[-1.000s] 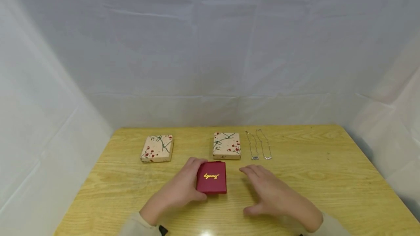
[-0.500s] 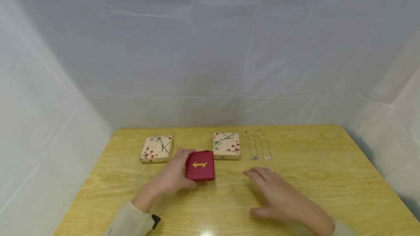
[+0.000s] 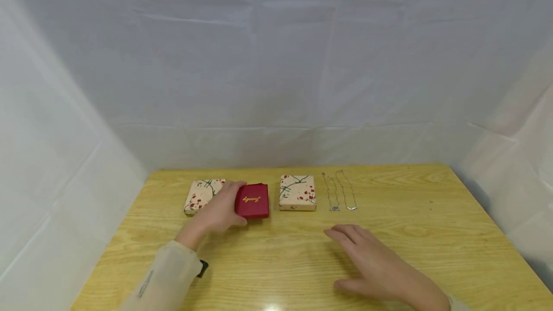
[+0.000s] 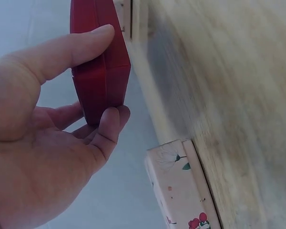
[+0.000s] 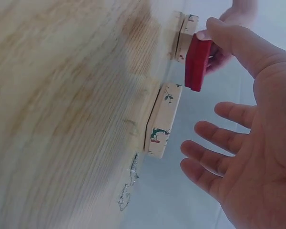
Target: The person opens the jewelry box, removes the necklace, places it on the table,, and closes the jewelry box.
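A dark red jewelry box (image 3: 252,201) with gold lettering on its lid is gripped from its left side by my left hand (image 3: 220,211). In the left wrist view, the thumb lies along one side of the red box (image 4: 101,86) and the fingers curl under its other edge; it is held above the table. My left hand partly covers a cream floral box (image 3: 198,197) on the table. To the right, my right hand (image 3: 376,265) hovers over the tabletop, fingers extended and thumb apart, holding nothing.
A second cream floral box (image 3: 298,193) sits right of the red one. Beside it lie two thin silver necklaces, the left necklace (image 3: 334,208) and the right necklace (image 3: 352,208). The wooden table (image 3: 432,234) is bordered by white sheeting (image 3: 285,80) behind and at the sides.
My left hand has carried the red jewelry box leftward and farther back, to between the two floral boxes. My right hand has drifted slightly right and nearer.
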### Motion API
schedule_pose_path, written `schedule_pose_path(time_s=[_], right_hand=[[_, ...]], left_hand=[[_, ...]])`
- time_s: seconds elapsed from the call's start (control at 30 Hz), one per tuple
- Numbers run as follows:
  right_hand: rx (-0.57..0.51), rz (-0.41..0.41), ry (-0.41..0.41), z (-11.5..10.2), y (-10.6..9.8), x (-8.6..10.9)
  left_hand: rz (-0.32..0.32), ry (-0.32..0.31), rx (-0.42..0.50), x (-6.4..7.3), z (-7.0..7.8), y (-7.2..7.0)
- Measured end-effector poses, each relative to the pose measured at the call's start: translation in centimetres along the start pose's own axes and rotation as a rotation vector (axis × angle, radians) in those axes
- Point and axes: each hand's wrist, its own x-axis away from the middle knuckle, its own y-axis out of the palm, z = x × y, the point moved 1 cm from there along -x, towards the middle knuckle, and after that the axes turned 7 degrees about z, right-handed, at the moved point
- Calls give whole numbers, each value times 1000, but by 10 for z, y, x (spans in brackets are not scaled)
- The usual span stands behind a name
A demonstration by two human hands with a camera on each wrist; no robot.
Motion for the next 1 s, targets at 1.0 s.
schedule_pose_path(time_s=[1.0], right_hand=[[11, 25, -2, -2, 3, 11]], left_hand=[[-137, -98, -60, -55, -16, 19]])
